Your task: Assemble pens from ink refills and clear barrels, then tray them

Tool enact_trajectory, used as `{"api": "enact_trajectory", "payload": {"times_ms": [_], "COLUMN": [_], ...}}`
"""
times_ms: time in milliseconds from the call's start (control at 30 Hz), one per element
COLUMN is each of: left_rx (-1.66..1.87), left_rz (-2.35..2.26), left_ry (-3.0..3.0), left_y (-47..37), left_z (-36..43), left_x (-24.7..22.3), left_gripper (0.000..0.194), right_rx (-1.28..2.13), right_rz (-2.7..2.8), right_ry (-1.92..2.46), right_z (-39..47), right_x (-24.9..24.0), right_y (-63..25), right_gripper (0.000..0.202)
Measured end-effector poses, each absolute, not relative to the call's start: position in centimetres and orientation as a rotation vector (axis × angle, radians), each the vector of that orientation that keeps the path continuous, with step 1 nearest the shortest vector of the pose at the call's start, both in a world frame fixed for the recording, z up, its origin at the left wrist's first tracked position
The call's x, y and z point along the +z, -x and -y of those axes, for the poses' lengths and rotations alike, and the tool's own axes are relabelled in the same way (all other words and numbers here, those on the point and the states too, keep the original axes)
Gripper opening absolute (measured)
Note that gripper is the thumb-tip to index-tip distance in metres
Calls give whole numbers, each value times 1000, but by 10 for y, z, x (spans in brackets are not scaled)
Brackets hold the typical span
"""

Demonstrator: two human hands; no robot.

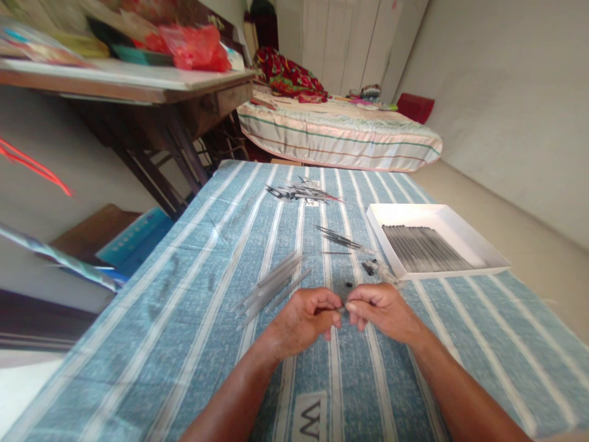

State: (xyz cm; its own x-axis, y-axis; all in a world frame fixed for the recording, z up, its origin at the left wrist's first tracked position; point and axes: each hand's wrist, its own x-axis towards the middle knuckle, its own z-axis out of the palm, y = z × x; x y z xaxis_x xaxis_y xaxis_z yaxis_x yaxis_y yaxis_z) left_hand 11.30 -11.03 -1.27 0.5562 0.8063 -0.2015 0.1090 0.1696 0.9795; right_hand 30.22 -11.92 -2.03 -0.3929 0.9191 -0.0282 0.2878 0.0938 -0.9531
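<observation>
My left hand [309, 316] and my right hand [384, 310] meet above the striped blue cloth [207, 276], fingertips pinched around a small thing too hidden to name. Just beyond them lies a small black piece [348, 285]. Clear grey tubes [271, 285] lie in a bundle to the left of my left hand. Past my right hand are several black caps on clear plastic [369, 267]. Thin dark rods [340, 238] lie farther back. A white box [478, 245] at the right holds a row of dark-tipped tubes [423, 248].
Another pile of thin dark and red-tipped rods [301, 192] lies near the far edge of the cloth. To the left, a wooden table [151, 83] bears a red plastic bag [196, 48]. A bed [340, 132] stands beyond the far edge.
</observation>
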Motion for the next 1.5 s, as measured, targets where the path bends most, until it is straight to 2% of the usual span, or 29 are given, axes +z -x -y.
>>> {"api": "enact_trajectory", "payload": {"times_ms": [133, 367, 533, 700, 833, 1000, 1133, 1300, 1433, 1500], "left_rx": [621, 612, 631, 637, 619, 611, 600, 605, 598, 602], "left_rz": [-868, -894, -868, -869, -847, -874, -835, -875, -845, -859], "left_ry": [-1313, -1322, -1310, -1314, -1316, -1308, -1314, -1326, -1335, -1337], "left_y": [-115, -116, -117, -117, -117, -117, -118, -118, -118, -118], "left_z": [112, 111, 111, 112, 112, 112, 112, 113, 113, 113], "left_x": [-14, -11, -13, -13, -12, -12, -12, -12, -12, -12], "left_gripper": [9, 9, 7, 5, 4, 5, 4, 4, 3, 4], "right_rx": [1299, 1340, 1232, 1299, 1286, 1343, 1310, 1338, 1331, 1334], "right_rz": [1816, 1686, 1780, 1681, 1738, 1641, 1720, 1639, 1700, 1662], "right_ry": [1230, 1215, 1300, 1292, 1338, 1296, 1339, 1317, 1364, 1356], "right_z": [120, 121, 123, 124, 123, 124, 124, 124, 124, 124], "right_x": [-20, -24, -23, -23, -24, -24, -24, -24, -24, -24], "right_y": [-302, -301, -297, -297, -296, -296, -296, -296, -295, -295], "right_gripper": [36, 19, 38, 28, 43, 29, 43, 29, 43, 39]}}
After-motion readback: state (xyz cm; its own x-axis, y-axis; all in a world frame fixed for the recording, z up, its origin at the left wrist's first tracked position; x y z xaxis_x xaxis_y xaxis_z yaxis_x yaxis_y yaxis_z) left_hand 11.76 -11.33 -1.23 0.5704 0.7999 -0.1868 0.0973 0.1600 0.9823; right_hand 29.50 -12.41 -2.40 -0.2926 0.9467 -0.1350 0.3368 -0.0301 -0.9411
